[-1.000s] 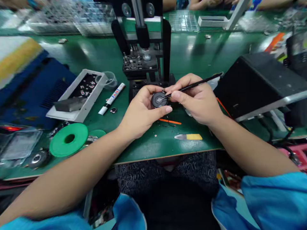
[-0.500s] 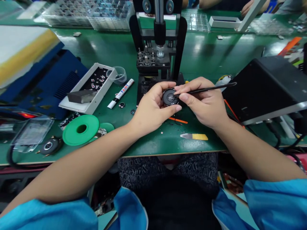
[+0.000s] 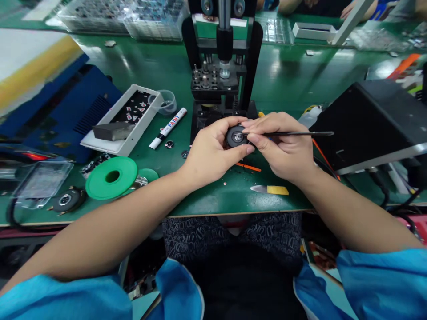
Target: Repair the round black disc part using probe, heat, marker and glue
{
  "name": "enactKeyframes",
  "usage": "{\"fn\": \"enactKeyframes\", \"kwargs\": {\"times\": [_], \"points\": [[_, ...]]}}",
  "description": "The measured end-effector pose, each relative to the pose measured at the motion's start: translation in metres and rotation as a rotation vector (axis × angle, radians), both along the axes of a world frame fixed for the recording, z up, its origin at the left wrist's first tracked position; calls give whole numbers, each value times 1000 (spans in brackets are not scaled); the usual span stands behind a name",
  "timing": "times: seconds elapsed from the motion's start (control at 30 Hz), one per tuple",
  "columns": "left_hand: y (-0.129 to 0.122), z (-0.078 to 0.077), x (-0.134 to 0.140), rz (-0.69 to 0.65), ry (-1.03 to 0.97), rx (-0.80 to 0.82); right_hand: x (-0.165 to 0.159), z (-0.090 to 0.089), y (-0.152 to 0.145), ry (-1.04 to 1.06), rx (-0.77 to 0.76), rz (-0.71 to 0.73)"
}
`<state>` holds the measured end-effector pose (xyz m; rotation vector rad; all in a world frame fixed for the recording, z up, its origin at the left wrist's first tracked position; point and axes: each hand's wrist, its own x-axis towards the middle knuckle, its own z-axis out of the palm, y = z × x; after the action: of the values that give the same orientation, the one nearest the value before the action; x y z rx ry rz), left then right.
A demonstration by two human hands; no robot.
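Between the fingers and thumb of my left hand (image 3: 213, 151) is a round black watch-like case (image 3: 235, 137), its face with a silvery centre turned up. My right hand (image 3: 283, 146) is closed in a pinch on thin black tweezers (image 3: 300, 133), whose tip reaches the centre of the case. The tweezers lie nearly level, their back end pointing right. Fingers of both hands meet around the case's rim, and part of the rim is hidden by them. Below the hands, an orange strip (image 3: 248, 167) and a yellow-handled blade (image 3: 275, 190) lie on the green bench.
A black press (image 3: 216, 91) stands just behind my hands. To the left are a paint marker (image 3: 168, 128), a white box of small parts (image 3: 138, 129), a green spool (image 3: 100, 180) and another round case (image 3: 68, 201). A black box (image 3: 370, 124) stands right. Another person's hand (image 3: 348, 10) shows across the bench.
The back end of the tweezers has swung down to nearly level, and my right hand has turned slightly with it. The case stays in my left hand. The view has shifted slightly.
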<state>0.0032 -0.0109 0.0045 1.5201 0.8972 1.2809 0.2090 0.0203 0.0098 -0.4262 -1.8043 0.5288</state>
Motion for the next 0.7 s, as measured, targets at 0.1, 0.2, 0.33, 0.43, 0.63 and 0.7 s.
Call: {"fn": "enactKeyframes", "kwargs": {"times": [0.1, 0.2, 0.33, 0.43, 0.63, 0.7], "points": [[-1, 2, 1, 3, -14, -22, 1, 0, 1, -7, -19, 48], [-1, 2, 2, 17, -2, -33, 2, -1, 2, -28, -18, 86], [-2, 2, 3, 53, 50, -7, -1, -2, 1, 10, 27, 23], [-3, 2, 2, 64, 46, -6, -2, -1, 1, 2, 14, 52], [-4, 3, 2, 73, 62, 9, -1, 0, 1, 15, -26, 38], [-4, 3, 1, 83, 79, 28, -1, 0, 0, 16, -38, 5]]}}
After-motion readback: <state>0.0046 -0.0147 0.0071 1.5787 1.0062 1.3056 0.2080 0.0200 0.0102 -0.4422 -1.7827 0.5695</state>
